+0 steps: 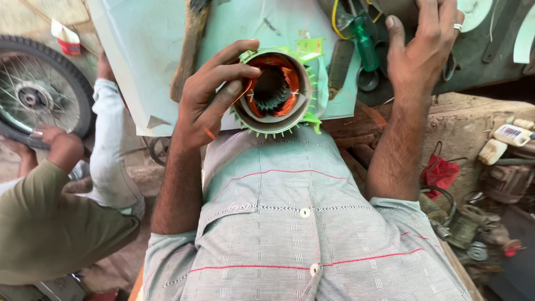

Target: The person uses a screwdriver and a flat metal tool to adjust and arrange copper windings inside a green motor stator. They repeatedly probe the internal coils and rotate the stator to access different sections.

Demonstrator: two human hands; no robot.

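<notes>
My left hand (212, 95) grips the rim of a round motor stator (274, 92) that rests against my shirt at the edge of the workbench. Copper wire coils fill its core and green insulation strips stick out around its rim. My thumb and fingers pinch a strand of copper wire at its left side. My right hand (423, 47) reaches across the bench with fingers spread, touching things near a green-handled screwdriver (365, 44). A ring is on one finger.
A pale sheet (150, 61) covers the bench with a wooden-handled tool (189, 50) on it. At left another person's hand (56, 142) holds a spoked wheel (39, 89). Old motors, a red cloth (440, 173) and bottles lie at right.
</notes>
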